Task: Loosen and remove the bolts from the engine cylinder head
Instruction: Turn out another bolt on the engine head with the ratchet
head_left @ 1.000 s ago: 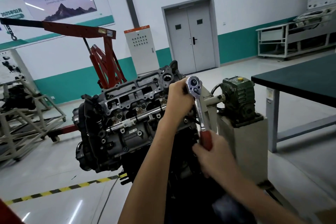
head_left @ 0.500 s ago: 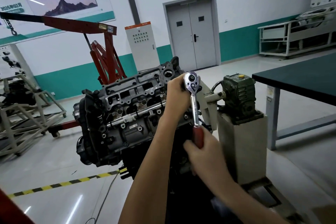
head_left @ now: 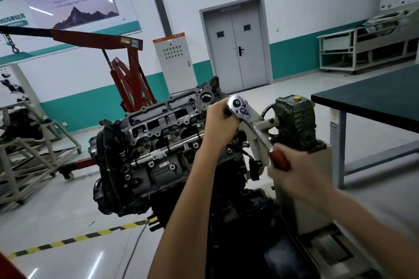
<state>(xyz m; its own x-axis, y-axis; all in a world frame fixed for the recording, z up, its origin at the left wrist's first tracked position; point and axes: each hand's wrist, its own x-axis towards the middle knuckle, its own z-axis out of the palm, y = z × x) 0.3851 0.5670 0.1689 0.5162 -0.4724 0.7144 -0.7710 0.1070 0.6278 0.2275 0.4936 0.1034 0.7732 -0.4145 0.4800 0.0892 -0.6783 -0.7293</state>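
Mid-loosening: the right hand [head_left: 292, 176] clamps the ratchet [head_left: 255, 128] handle, the left hand [head_left: 221, 124] wraps beneath its head. The next move looks like a steady swing.

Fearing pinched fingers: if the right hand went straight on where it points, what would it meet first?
Likely the left hand gripping at the ratchet head; depth is unclear through blur.

Both your forearms are bare along all the length that shows, and your left hand [head_left: 221, 120] and right hand [head_left: 297, 174] are bare too. The forearms look slender and smooth. Your left hand reads sharp; your right hand is blurred, so its finer detail cannot be told.
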